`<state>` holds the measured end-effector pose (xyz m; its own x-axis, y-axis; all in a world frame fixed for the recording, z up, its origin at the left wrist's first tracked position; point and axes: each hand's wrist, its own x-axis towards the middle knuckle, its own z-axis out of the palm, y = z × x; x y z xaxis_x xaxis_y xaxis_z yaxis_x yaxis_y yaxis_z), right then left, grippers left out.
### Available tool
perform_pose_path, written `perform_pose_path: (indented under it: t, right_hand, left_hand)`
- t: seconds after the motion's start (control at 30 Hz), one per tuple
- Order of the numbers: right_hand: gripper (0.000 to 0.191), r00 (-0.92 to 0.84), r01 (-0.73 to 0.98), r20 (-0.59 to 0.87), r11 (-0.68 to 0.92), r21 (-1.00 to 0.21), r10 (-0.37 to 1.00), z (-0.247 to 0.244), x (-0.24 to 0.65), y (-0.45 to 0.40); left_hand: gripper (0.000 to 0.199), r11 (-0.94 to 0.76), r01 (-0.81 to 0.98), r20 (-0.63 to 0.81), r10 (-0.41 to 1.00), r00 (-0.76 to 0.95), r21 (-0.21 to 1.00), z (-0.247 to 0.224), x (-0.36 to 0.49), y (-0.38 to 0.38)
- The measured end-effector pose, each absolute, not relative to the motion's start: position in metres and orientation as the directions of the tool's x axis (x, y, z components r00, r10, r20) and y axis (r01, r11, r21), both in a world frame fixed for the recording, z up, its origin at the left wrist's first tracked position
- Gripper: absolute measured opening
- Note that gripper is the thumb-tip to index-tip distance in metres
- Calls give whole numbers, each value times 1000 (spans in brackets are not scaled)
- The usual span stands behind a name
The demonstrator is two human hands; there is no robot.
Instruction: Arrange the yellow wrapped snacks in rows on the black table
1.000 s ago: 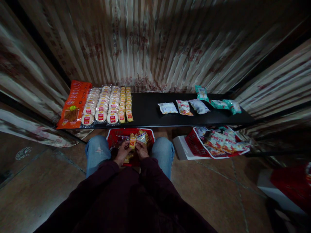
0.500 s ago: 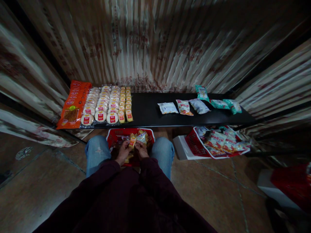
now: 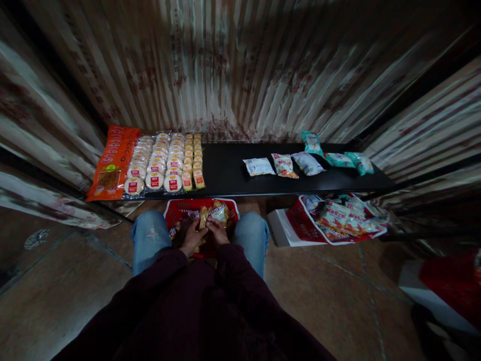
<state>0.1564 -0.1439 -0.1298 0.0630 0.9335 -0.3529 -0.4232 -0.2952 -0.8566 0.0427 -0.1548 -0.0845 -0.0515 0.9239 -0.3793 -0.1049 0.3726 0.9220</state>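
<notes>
Between my knees, my left hand [image 3: 192,235] and my right hand [image 3: 217,230] are both closed on a small yellow wrapped snack pack [image 3: 203,217]. They hold it upright above a red basket [image 3: 235,214] of loose snack packets. A white-and-striped packet [image 3: 220,213] lies in the basket just beyond my right hand. On the black shelf [image 3: 223,170] in front, small yellow packs [image 3: 198,179] stand in two columns. To their left are columns of round wrapped crackers [image 3: 173,183] and an orange snack bag [image 3: 108,173].
Several pillow-shaped bags, white [image 3: 258,166], orange-and-white [image 3: 284,166] and green [image 3: 339,160], lie on the shelf's right half. Below it a second red basket [image 3: 305,225] full of bags rests on a white box [image 3: 280,229]. Draped striped curtain [image 3: 225,65] surrounds the shelf.
The snack pack has been turned in my fingers: its red-labelled front faced me before, and now a plain yellow side shows. My hands have drawn slightly closer together.
</notes>
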Motion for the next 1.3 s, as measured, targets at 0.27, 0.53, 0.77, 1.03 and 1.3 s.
perform_pose_path:
  t: [0.27,0.53,0.77,1.03,1.3]
  right_hand:
    - [34,50,-436,-348,-293,-851,936,-135,158,-143]
    - [38,26,-467,-381,-326,-822,924,-134,158,-143]
    - [41,33,-462,-409,-349,-815,912,-126,158,-146]
    - [32,7,-356,-336,-312,-881,942,-125,156,-146]
    - [29,4,-200,-250,-244,-949,968,-133,149,-148]
  left_hand:
    - [33,422,-83,-426,904,-42,903,-90,40,-155]
    - [37,513,-265,-533,846,-7,816,-92,35,-156]
    - [32,596,-412,-621,779,89,689,-90,29,-154]
    - [24,633,-508,-695,713,89,584,-91,25,-152]
    - [30,623,-457,-698,716,7,635,-93,23,-152]
